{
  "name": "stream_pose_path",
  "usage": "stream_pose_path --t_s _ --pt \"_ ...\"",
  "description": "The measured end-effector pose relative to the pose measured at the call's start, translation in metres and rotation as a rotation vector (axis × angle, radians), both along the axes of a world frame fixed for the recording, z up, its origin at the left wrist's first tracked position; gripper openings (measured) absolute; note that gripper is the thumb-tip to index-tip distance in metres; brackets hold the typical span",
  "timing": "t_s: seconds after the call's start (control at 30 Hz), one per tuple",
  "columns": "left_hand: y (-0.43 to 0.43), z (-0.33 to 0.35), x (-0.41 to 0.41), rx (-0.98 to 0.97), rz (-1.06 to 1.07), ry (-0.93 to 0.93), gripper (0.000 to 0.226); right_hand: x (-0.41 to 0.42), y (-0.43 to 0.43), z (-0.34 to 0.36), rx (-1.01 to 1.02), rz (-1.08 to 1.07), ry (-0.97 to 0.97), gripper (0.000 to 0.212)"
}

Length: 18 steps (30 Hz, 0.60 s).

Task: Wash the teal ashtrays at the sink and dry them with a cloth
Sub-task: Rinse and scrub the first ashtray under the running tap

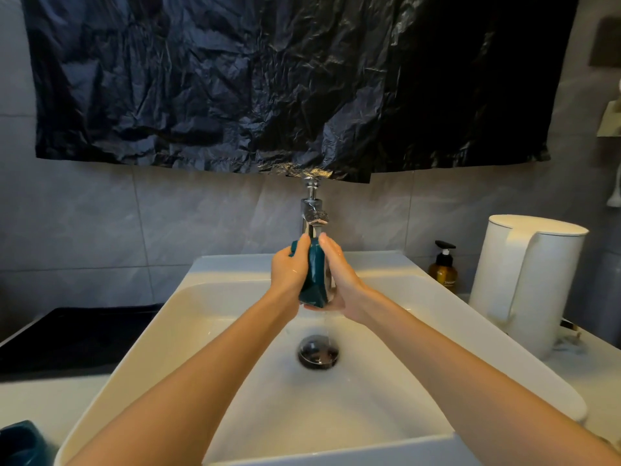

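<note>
Teal in colour, a second ashtray (16, 442) sits on the tabletop (40, 398) well left of the left hand (290, 267), cut off by the frame edge. This hand grips one edge of the teal ashtray (314, 274), held on edge under the tap (312, 210); the right hand (339, 277) cups the opposite side, fingers curled beneath. Water runs to the drain (318, 351) below both hands. Step in hand: rinsing. The next move likely calls for turning the piece, then fetching a cloth; none is visible. The ashtray's inner face is hidden between the palms.
</note>
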<state>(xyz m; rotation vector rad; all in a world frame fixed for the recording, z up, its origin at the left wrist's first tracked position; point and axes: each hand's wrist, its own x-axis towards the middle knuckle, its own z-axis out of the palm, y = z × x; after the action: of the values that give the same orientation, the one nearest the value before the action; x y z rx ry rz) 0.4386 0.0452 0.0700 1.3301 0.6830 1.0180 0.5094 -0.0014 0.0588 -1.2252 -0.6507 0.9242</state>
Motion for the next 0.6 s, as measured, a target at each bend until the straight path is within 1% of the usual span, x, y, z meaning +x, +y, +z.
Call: stream_pose_path --t_s 0.03,0.07,0.13,0.17,0.2,0.27,0.3,0.37,0.47,0.6 --pt "0.004 0.002 -0.004 -0.010 0.001 -0.001 0.031 0.001 -0.003 0.000 0.024 0.044 -0.042 0.030" --pt "0.008 0.003 -0.007 -0.018 0.002 0.009 0.031 0.003 -0.006 0.000 0.031 0.077 -0.089 0.034" --pt "0.014 0.004 -0.011 -0.035 -0.004 0.049 0.029 0.005 -0.004 -0.003 0.029 0.116 -0.180 0.057" --pt "0.016 0.004 -0.012 -0.045 -0.010 0.068 0.028 0.003 -0.002 -0.004 0.030 0.111 -0.201 0.062" --pt "0.016 0.003 -0.012 -0.065 -0.018 0.074 0.028 0.001 0.000 -0.006 0.035 0.091 -0.210 0.062" --pt "0.015 0.000 -0.010 -0.098 -0.041 0.073 0.029 -0.001 0.008 -0.008 0.028 0.000 -0.199 0.052" --pt "0.015 -0.002 -0.008 -0.082 -0.052 0.085 0.030 0.000 0.012 -0.008 0.014 -0.061 -0.178 0.047" --pt "0.012 -0.005 -0.004 -0.045 -0.065 0.107 0.031 0.003 0.017 -0.007 -0.025 -0.154 -0.133 0.047" --pt "0.014 -0.006 -0.002 -0.070 -0.053 0.108 0.033 0.006 0.014 -0.006 -0.072 -0.080 -0.099 0.048" --pt "0.022 -0.008 -0.003 -0.084 -0.057 0.102 0.030 0.009 0.013 -0.007 -0.048 -0.024 -0.104 0.043"
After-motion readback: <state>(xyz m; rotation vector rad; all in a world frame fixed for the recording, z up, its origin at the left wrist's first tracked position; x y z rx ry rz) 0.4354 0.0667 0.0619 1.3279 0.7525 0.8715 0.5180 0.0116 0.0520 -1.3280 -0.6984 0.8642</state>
